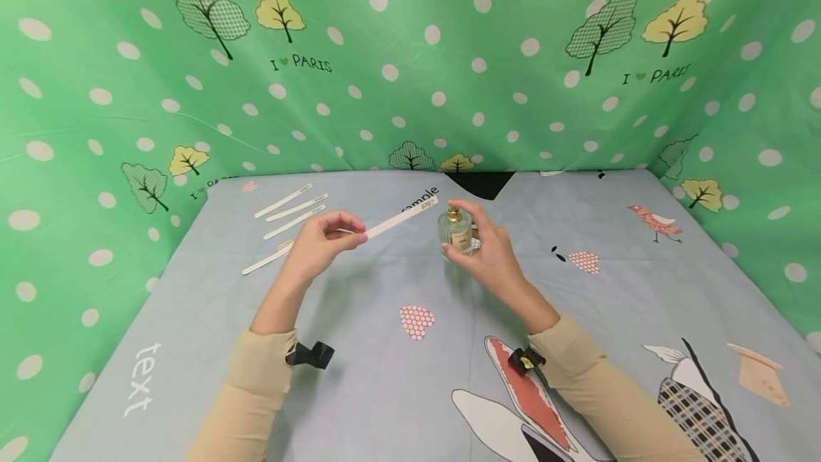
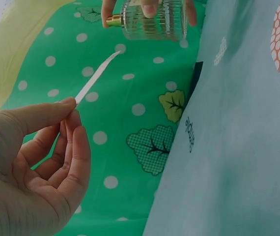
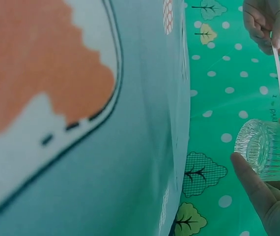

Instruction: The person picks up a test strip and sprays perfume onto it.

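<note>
My left hand (image 1: 325, 242) pinches one end of a white paper perfume test strip (image 1: 404, 217) between thumb and forefinger. The strip points up and right, and its far end, with small dark lettering, is close to the bottle's top. A ribbed clear glass perfume bottle (image 1: 455, 237) with a gold spray nozzle is gripped in my right hand (image 1: 490, 248), held up over the table. One fingertip lies at the nozzle top and the thumb is low on the glass. In the left wrist view, the bottle (image 2: 154, 22) appears beyond the strip (image 2: 97, 77).
Several more white strips (image 1: 296, 222) lie on the left of the table, one partly behind my left hand. A grey printed cloth (image 1: 378, 391) covers the table. A green dotted curtain (image 1: 410, 48) hangs at the back and sides.
</note>
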Motion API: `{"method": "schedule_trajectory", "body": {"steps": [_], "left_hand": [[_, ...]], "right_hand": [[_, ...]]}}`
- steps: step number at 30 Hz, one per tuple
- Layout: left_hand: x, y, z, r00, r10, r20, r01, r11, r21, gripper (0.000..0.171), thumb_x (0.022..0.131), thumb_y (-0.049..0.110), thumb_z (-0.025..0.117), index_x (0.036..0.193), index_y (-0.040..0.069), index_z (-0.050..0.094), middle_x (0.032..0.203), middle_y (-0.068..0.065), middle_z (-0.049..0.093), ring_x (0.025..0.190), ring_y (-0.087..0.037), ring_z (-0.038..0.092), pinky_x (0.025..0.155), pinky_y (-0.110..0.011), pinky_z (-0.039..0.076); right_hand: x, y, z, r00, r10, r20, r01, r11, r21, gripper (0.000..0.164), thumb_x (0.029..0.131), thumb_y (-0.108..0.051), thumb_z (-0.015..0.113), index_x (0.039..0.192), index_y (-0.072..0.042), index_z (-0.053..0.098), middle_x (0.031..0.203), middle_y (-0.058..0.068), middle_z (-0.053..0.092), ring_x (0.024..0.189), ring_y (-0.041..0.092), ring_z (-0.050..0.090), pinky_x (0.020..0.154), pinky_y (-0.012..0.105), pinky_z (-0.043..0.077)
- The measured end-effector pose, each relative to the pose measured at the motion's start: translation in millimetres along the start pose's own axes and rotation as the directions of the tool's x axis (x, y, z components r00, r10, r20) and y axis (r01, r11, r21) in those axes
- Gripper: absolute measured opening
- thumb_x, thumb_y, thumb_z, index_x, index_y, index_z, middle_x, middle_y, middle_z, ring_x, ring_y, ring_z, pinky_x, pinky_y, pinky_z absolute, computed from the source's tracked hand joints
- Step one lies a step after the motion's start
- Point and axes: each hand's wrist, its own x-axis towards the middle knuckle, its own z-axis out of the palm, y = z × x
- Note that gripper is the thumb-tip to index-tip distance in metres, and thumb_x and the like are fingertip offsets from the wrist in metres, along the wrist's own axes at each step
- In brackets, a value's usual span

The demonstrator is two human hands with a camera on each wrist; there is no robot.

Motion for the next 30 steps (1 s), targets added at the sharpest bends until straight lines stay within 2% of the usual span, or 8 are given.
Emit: {"method": "schedule_trajectory", "body": {"steps": [6, 11, 21, 25, 30], "left_hand": [[-0.8, 0.3, -4.0, 1.0, 0.001, -0.01, -0.001, 1.0, 0.007, 0.024, 0.089, 0.008, 0.073, 0.107, -0.006, 0.066, 0.091, 0.011, 0.068, 0.076, 0.0, 0.066, 0.077, -0.019, 0.053], [-2.3, -0.9, -7.9, 1.0, 0.0, -0.019, 0.0, 1.0, 0.025, 0.025, 0.089, 0.009, 0.073, 0.108, -0.006, 0.066, 0.094, 0.009, 0.067, 0.078, -0.002, 0.067, 0.077, -0.018, 0.052], [-7.0, -1.0, -18.3, 0.999, -0.018, -0.045, 0.02, 0.999, 0.041, 0.025, 0.09, 0.015, 0.074, 0.108, -0.001, 0.067, 0.101, 0.004, 0.068, 0.079, -0.001, 0.066, 0.078, -0.02, 0.052], [-7.4, -4.3, -23.1, 0.999, -0.025, -0.048, 0.028, 0.999, 0.044, 0.022, 0.09, 0.016, 0.074, 0.106, 0.001, 0.067, 0.093, 0.014, 0.068, 0.079, -0.001, 0.066, 0.078, -0.019, 0.052], [-8.1, -8.8, -28.4, 0.998, -0.024, -0.058, 0.027, 0.999, 0.04, 0.021, 0.09, 0.016, 0.074, 0.104, 0.002, 0.066, 0.086, 0.022, 0.065, 0.079, -0.003, 0.067, 0.077, -0.017, 0.052]], "right_hand": [[-0.1, 1.8, 0.6, 1.0, -0.01, -0.006, 0.01, 1.0, -0.002, 0.073, 0.081, -0.008, 0.079, 0.143, -0.023, 0.044, 0.117, 0.022, 0.067, 0.097, 0.039, 0.072, 0.058, 0.034, 0.062], [0.0, 3.4, 1.0, 1.0, -0.022, -0.012, 0.022, 1.0, -0.001, 0.074, 0.08, -0.007, 0.08, 0.144, -0.023, 0.045, 0.117, 0.022, 0.068, 0.1, 0.037, 0.071, 0.066, 0.039, 0.063], [0.3, 4.2, 1.3, 1.0, -0.007, -0.008, 0.007, 1.0, 0.003, 0.074, 0.08, -0.007, 0.079, 0.143, -0.024, 0.045, 0.118, 0.022, 0.067, 0.099, 0.04, 0.072, 0.057, 0.029, 0.061], [0.0, 4.0, 1.2, 1.0, -0.004, -0.007, 0.004, 1.0, 0.016, 0.074, 0.08, -0.006, 0.079, 0.144, -0.024, 0.045, 0.119, 0.023, 0.067, 0.098, 0.042, 0.072, 0.053, 0.027, 0.06], [0.0, 3.5, 1.1, 1.0, 0.001, -0.006, 0.0, 1.0, 0.022, 0.075, 0.08, -0.006, 0.079, 0.144, -0.024, 0.045, 0.12, 0.023, 0.067, 0.101, 0.042, 0.071, 0.056, 0.029, 0.061]]}}
